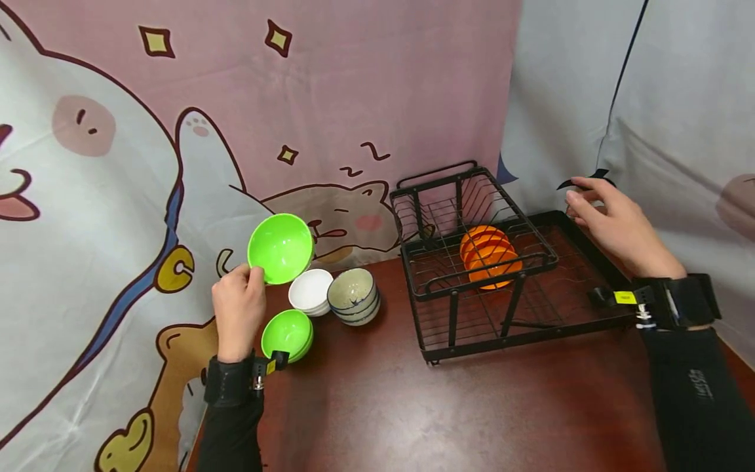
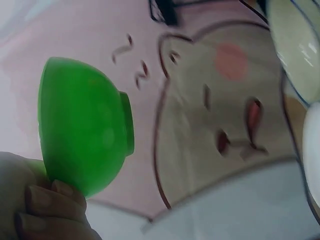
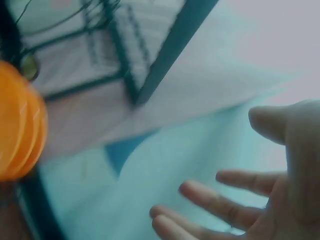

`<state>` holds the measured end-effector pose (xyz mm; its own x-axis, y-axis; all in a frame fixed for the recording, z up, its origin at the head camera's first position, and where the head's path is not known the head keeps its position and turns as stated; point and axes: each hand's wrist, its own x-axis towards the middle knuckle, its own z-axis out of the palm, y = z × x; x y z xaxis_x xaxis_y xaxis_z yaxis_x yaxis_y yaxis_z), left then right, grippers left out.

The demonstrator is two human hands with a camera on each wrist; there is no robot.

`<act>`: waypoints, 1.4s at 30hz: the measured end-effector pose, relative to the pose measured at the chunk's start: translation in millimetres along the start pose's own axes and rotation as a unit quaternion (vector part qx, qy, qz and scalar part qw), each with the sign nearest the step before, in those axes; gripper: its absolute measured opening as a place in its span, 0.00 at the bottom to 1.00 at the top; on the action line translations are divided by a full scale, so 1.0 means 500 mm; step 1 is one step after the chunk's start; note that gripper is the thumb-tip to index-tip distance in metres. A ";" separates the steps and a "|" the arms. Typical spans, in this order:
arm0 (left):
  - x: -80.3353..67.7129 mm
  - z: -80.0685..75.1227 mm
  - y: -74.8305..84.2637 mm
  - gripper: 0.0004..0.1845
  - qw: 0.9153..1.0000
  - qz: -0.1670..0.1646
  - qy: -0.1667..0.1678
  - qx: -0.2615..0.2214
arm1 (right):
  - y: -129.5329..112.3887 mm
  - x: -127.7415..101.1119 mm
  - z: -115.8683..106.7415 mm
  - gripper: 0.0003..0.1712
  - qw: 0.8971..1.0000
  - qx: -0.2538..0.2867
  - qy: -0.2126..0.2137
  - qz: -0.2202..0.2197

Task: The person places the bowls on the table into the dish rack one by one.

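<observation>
My left hand [image 1: 238, 305] pinches the rim of a bright green bowl [image 1: 282, 248], lifted above the table and tilted so its inside faces the head camera. The left wrist view shows the same bowl [image 2: 82, 127] side-on, thumb and fingers at its lower edge. Below it stand more green bowls [image 1: 287, 334], stacked. Beside these are stacked white bowls [image 1: 310, 290] and a stack of grey-green patterned bowls [image 1: 352, 294]. My right hand [image 1: 619, 226] hangs in the air right of the rack, holding nothing, its fingers spread and slightly bent in the right wrist view.
A black two-tier dish rack [image 1: 454, 328] stands on the brown table [image 1: 377, 406]. Several orange bowls [image 1: 492, 257] lean in a row inside its lower level. A black-rimmed tray [image 1: 566, 226] extends to the right. Printed cloth [image 1: 383, 85] hangs behind and along the left.
</observation>
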<state>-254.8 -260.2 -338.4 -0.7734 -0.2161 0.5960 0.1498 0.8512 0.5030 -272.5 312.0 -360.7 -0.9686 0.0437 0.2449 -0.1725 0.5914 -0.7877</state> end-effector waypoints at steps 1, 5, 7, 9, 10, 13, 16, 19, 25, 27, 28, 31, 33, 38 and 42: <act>0.005 0.005 0.017 0.23 1.000 0.008 -0.001 -0.009 | -0.019 0.004 0.000 0.39 1.000 0.003 -0.007 -0.002; 0.016 0.033 0.091 0.21 0.998 0.041 -0.014 -0.044 | -0.097 0.022 0.013 0.40 0.999 0.014 -0.045 -0.009; 0.017 0.050 0.128 0.20 0.996 0.058 -0.024 -0.060 | -0.134 0.026 0.024 0.41 0.998 0.017 -0.065 -0.013; 0.014 0.067 0.162 0.19 0.994 0.075 -0.034 -0.073 | -0.166 0.028 0.035 0.41 0.996 0.010 -0.088 -0.019; 0.011 0.074 0.177 0.19 0.993 0.082 -0.039 -0.077 | -0.179 0.028 0.041 0.41 0.995 0.010 -0.100 -0.025; 0.002 0.094 0.214 0.19 0.989 0.101 -0.055 -0.089 | -0.215 0.027 0.059 0.42 0.990 -0.005 -0.130 -0.044; -0.004 0.110 0.240 0.18 0.986 0.116 -0.071 -0.100 | -0.240 0.026 0.081 0.43 0.986 -0.036 -0.150 -0.065; -0.010 0.119 0.262 0.18 0.982 0.131 -0.078 -0.110 | -0.264 0.025 0.107 0.44 0.980 -0.062 -0.162 -0.094; -0.030 0.139 0.294 0.19 0.974 0.160 -0.104 -0.121 | -0.296 0.026 0.161 0.38 0.970 -0.048 -0.195 -0.138; -0.037 0.144 0.299 0.19 0.972 0.164 -0.113 -0.125 | -0.300 0.026 0.174 0.34 0.969 -0.033 -0.199 -0.140; -0.039 0.146 0.301 0.19 0.971 0.166 -0.116 -0.126 | -0.301 0.026 0.179 0.32 0.969 -0.025 -0.199 -0.142; -0.042 0.150 0.302 0.19 0.970 0.164 -0.122 -0.129 | -0.302 0.024 0.191 0.29 0.973 0.002 -0.191 -0.133; -0.042 0.151 0.301 0.19 0.970 0.164 -0.126 -0.130 | -0.302 0.023 0.195 0.28 0.975 0.018 -0.183 -0.128; -0.042 0.150 0.302 0.20 0.968 0.166 -0.138 -0.129 | -0.303 0.023 0.201 0.32 0.976 0.052 -0.177 -0.113; -0.043 0.151 0.306 0.19 0.966 0.170 -0.141 -0.136 | -0.301 0.025 0.201 0.32 0.978 0.071 -0.169 -0.103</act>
<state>-262.0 -89.1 -321.6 -0.7829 0.2256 0.5799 0.5507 0.6851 0.4768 -276.6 142.7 -296.1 -0.9107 -0.3464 0.2249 -0.3698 0.4414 -0.8175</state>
